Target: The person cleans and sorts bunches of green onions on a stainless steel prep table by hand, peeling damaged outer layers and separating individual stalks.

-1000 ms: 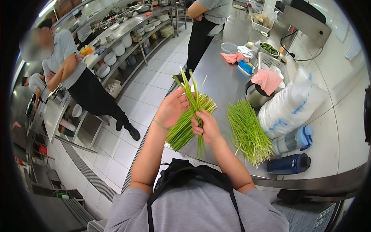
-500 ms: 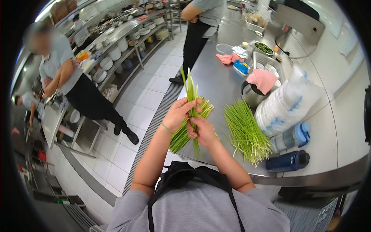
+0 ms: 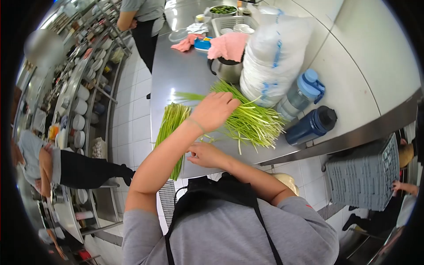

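My left hand [image 3: 214,111] is closed round a few green stalks [image 3: 189,96] whose tips stick out to its left. It hovers over the left edge of a loose pile of long green stalks [image 3: 256,126] with pale ends. Lower down, my right hand [image 3: 205,154] has its fingers loosely bent and apart, with nothing seen in them. Just left of it, a neater bundle of green stalks [image 3: 170,128] lies along the steel table's left edge. Small green scraps lie between the bundle and the pile.
Behind the pile are a steel jug [image 3: 229,70] under a pink cloth [image 3: 227,45], bagged white containers [image 3: 276,57] and two bottles [image 3: 300,95]. Co-workers stand left [image 3: 88,169] and beyond the table [image 3: 143,26]. Grey crates [image 3: 362,176] and another person are at right.
The view has swung to the right. My hands were together on upright stalks; now they are apart, the left over the loose pile with stalks, the right lower beside the neat bundle, off the stalks.
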`<state>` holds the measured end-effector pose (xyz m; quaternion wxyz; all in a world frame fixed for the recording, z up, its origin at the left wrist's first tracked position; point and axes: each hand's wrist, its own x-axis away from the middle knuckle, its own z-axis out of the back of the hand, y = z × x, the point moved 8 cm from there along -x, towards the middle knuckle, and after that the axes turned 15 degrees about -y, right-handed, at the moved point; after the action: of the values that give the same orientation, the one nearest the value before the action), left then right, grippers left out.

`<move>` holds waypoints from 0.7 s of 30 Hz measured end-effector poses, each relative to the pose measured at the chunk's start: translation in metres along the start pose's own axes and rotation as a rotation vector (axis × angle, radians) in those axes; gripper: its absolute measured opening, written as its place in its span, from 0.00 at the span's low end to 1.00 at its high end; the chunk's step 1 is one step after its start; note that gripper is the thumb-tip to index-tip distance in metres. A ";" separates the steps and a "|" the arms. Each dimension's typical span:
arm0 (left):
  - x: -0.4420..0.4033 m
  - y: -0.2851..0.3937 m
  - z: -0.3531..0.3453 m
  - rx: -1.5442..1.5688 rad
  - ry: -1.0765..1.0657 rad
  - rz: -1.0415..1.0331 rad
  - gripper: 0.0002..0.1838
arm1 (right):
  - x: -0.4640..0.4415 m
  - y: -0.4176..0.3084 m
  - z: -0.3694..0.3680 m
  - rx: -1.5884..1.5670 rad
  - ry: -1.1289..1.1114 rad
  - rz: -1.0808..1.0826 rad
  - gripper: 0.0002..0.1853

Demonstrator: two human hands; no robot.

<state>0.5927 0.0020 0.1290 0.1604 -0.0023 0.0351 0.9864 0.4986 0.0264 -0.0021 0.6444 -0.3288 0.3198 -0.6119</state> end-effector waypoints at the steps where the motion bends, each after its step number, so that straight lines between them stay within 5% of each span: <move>1: -0.014 0.004 -0.009 0.006 -0.054 -0.039 0.14 | 0.005 0.004 0.000 0.000 0.006 -0.017 0.14; 5: -0.039 0.014 -0.015 -0.096 0.263 -0.198 0.16 | 0.025 0.006 0.013 -0.018 0.066 -0.072 0.11; 8: -0.025 0.001 0.005 0.152 0.405 -0.226 0.11 | 0.030 0.005 0.020 0.042 0.136 0.013 0.11; 10: -0.003 -0.032 0.007 0.270 0.125 0.205 0.08 | 0.031 0.010 0.024 0.026 0.154 -0.018 0.12; 12: 0.043 -0.049 0.025 0.411 0.391 0.393 0.11 | 0.028 0.015 0.021 0.010 0.161 -0.046 0.13; 14: 0.084 -0.084 -0.006 0.503 0.227 0.672 0.10 | 0.030 0.028 0.027 -0.143 0.355 -0.123 0.10; 18: 0.156 -0.096 -0.036 0.654 0.426 0.805 0.07 | 0.023 0.026 0.031 -0.188 0.399 -0.134 0.06; 21: 0.196 -0.086 -0.045 0.598 0.633 0.789 0.09 | 0.031 0.012 0.047 0.183 0.436 -0.039 0.06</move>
<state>0.4339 0.1419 0.0753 -0.2433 -0.2380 0.3560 0.8703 0.5452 -0.0030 0.0153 0.5753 -0.1354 0.3881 -0.7072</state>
